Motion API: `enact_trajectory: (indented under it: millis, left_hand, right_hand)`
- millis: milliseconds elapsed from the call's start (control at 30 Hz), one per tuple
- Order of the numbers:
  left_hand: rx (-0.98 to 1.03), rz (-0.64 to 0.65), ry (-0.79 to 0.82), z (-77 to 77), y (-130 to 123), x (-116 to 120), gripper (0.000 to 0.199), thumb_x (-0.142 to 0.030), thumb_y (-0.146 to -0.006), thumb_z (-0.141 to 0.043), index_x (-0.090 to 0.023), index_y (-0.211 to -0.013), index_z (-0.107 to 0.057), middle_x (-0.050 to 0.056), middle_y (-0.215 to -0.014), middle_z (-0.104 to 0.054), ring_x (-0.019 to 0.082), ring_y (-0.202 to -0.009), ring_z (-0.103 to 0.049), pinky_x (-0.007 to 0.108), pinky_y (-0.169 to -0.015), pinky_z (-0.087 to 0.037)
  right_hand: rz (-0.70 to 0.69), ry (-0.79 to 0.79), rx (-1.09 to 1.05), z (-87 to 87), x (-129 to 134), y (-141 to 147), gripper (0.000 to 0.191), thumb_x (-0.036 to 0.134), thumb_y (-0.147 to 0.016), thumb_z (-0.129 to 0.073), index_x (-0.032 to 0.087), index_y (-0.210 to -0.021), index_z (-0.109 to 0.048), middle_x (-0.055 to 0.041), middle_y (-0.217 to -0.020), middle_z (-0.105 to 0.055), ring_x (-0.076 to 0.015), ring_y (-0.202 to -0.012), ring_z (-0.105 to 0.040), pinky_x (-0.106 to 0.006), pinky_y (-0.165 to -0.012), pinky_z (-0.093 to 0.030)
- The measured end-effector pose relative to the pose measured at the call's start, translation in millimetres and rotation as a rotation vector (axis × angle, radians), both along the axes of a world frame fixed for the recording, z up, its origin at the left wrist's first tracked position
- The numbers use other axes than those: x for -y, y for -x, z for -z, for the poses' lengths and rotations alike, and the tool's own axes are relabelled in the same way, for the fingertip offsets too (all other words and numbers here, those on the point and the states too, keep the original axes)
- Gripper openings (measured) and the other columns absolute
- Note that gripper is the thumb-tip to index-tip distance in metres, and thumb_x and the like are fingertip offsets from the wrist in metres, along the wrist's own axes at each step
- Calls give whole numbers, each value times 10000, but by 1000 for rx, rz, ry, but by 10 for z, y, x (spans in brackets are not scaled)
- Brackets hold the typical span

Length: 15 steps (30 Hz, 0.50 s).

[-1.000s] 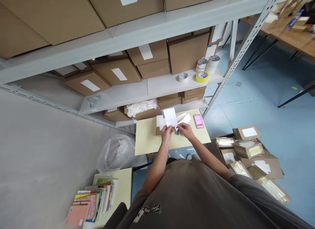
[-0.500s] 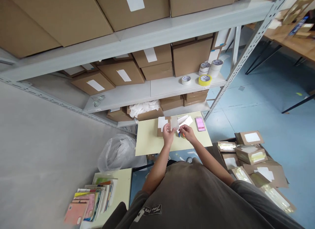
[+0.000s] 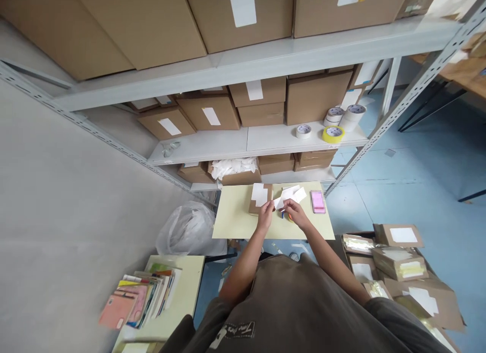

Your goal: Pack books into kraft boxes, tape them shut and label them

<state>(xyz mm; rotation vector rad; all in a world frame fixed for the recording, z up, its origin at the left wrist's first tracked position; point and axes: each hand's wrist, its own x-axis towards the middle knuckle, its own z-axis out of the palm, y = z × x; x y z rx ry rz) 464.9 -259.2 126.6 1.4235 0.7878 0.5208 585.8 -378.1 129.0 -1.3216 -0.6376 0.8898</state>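
Note:
Over the pale yellow table (image 3: 233,211), my left hand (image 3: 265,216) pinches a small white paper label (image 3: 278,203) by its left side. At the label's right side is my right hand (image 3: 296,214), its fingers closed on the edge. Left of the label lies a brown cardboard box (image 3: 255,207) with white labels on its top. Behind my right hand are loose white paper slips (image 3: 295,192). A small blue and orange thing (image 3: 283,215) sits partly hidden beneath the right hand; its kind does not show. A pink, blurred-out item (image 3: 318,202) lies at the table's right.
A metal shelf (image 3: 212,145) with cardboard boxes and tape rolls (image 3: 333,134) rises behind the table. Packed boxes (image 3: 402,262) pile up on the floor at right. To the left are a clear plastic bag (image 3: 186,229) and a stack of books (image 3: 142,297).
The left fingers, spread before, have closed on the label, which has turned and sits between both hands. The head view has shifted, so the shelf and table appear further right.

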Motion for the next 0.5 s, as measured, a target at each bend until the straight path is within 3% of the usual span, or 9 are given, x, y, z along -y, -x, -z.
enact_trajectory:
  millis: [100, 200, 433, 500]
  left_hand:
    - [55, 9, -7, 1, 36, 22, 648, -814, -916, -560, -192, -921, -743, 86, -910, -747, 228, -914, -697, 325, -842, -565]
    - [102, -13, -18, -2, 100, 17, 561, -718, -848, -735, -193, -1038, -785, 109, -1039, -778, 249, -998, -721, 336, -895, -571]
    - [61, -187, -16, 51, 359, -195, 494, -678, -856, -730, -187, -876, -779, 56, -838, -752, 217, -822, -694, 293, -755, -551]
    - [52, -179, -17, 21, 422, -291, 501, -687, -863, -715, -190, -885, -779, 56, -823, -745, 223, -823, -697, 291, -742, -548]
  right_hand:
    - [-21, 4, 31, -17, -64, 16, 276, 516, -870, -687, 259, -854, -589, -20, -888, -714, -233, -897, -717, -368, -831, -560]
    - [-52, 10, 73, 16, -137, 35, 294, 545, -873, -671, 266, -842, -584, -14, -855, -686, -230, -863, -685, -375, -828, -559]
    - [-50, 25, -7, 123, -369, 155, 341, 562, -828, -709, 265, -761, -556, -24, -875, -667, -234, -826, -660, -398, -815, -572]
    - [-14, 45, -30, 97, -490, 223, 360, 577, -821, -729, 267, -757, -557, -16, -844, -653, -236, -809, -657, -409, -829, -579]
